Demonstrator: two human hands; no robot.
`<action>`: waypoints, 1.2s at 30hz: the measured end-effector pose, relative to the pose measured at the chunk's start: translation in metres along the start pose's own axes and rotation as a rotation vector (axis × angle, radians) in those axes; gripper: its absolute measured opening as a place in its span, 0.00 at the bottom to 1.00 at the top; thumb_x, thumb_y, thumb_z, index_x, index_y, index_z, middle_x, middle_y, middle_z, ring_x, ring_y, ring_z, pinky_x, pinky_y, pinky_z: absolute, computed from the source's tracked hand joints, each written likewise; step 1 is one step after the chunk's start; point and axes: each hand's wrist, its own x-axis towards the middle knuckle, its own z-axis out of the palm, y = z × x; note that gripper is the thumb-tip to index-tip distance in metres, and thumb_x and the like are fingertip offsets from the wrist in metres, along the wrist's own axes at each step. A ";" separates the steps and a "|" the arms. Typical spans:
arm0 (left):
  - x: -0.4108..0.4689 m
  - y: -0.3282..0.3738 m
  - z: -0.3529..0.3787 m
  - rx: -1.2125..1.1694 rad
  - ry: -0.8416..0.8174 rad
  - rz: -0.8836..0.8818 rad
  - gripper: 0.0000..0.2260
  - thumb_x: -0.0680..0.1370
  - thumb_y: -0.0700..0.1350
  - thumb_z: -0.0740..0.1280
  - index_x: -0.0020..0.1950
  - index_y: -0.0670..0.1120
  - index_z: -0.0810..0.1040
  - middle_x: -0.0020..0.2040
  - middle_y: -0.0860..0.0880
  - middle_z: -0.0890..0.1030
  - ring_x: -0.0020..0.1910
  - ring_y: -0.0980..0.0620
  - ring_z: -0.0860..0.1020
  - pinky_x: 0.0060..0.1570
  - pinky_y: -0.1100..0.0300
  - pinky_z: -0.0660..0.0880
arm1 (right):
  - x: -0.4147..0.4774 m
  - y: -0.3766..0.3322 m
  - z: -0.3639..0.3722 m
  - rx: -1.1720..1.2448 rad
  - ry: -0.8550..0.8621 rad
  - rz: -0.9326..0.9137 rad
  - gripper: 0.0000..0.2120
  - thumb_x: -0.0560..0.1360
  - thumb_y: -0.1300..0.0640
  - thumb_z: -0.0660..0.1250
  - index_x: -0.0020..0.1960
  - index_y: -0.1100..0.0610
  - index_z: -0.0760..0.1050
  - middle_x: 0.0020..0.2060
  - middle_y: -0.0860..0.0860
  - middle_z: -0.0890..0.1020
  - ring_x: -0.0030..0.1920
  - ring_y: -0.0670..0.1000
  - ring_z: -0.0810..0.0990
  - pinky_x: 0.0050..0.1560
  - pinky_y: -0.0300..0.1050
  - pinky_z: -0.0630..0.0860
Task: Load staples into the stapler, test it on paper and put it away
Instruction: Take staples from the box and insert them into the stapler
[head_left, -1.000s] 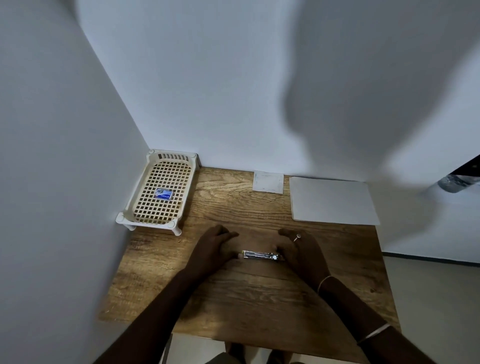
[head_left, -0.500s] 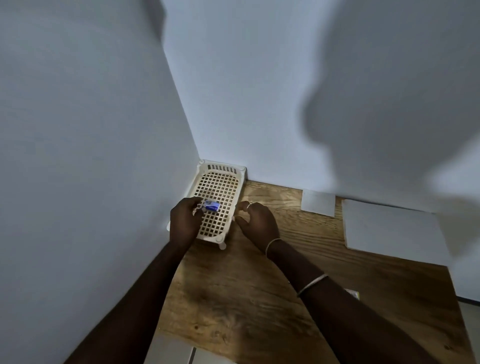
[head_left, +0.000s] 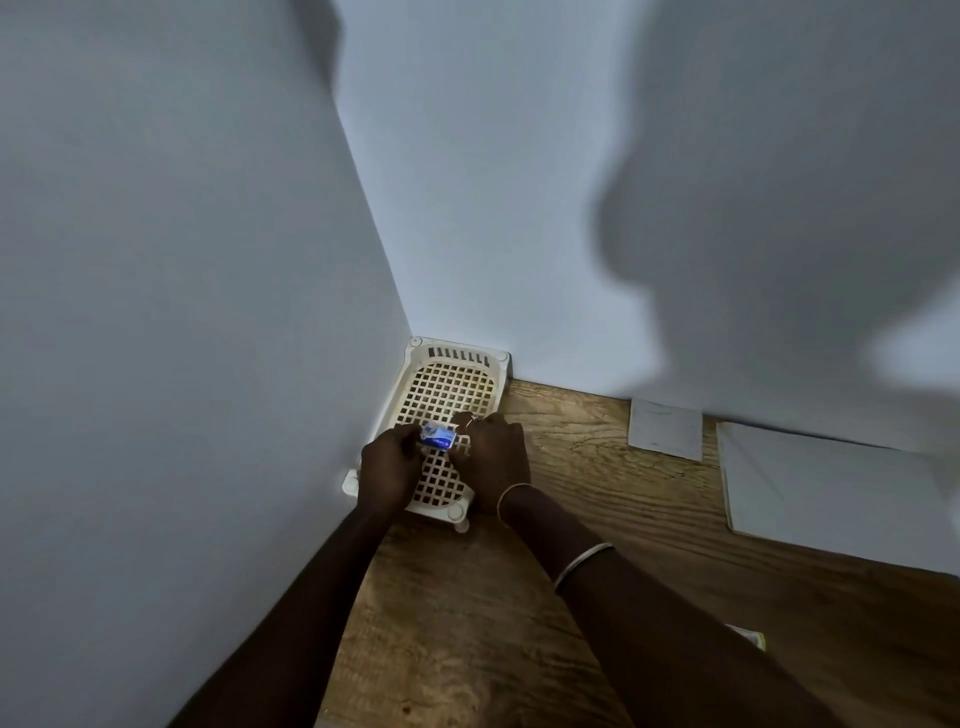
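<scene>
Left hand (head_left: 388, 470) grasps the staple box (head_left: 439, 437) over the basket (head_left: 457, 352). Right hand (head_left: 494, 457) pinches the box's other end. Basket stands on the table (head_left: 582, 499).

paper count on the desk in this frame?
2: a small sheet against the back wall, and a larger sheet to its right, running toward the frame edge. The larger may be a stack; the right arm could hide more.

**Both hands now at the staple box**

Your left-hand grip (head_left: 387, 470) and right-hand grip (head_left: 493, 457) have left the middle of the surface. The right has since closed in to pinch the small blue cardboard staple box (head_left: 439, 436) that the left already held.
</scene>
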 end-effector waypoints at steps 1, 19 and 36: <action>0.000 0.000 0.000 0.009 0.004 0.003 0.14 0.78 0.40 0.70 0.64 0.43 0.82 0.59 0.43 0.85 0.58 0.44 0.82 0.61 0.56 0.73 | 0.001 0.000 0.001 0.010 -0.001 0.002 0.16 0.75 0.49 0.69 0.61 0.53 0.78 0.51 0.52 0.85 0.57 0.57 0.78 0.56 0.54 0.70; -0.064 0.050 -0.011 -0.610 -0.070 0.021 0.15 0.71 0.33 0.77 0.55 0.46 0.85 0.50 0.47 0.85 0.53 0.47 0.83 0.55 0.43 0.81 | -0.072 0.028 -0.093 0.463 0.208 -0.065 0.17 0.69 0.50 0.75 0.56 0.46 0.78 0.48 0.41 0.83 0.50 0.43 0.80 0.50 0.41 0.77; -0.161 0.179 -0.009 -1.062 -0.327 0.278 0.15 0.73 0.34 0.74 0.59 0.43 0.83 0.53 0.47 0.87 0.55 0.51 0.85 0.51 0.64 0.79 | -0.205 0.061 -0.245 0.878 0.328 0.010 0.18 0.68 0.59 0.81 0.54 0.48 0.79 0.49 0.49 0.86 0.51 0.54 0.84 0.49 0.46 0.82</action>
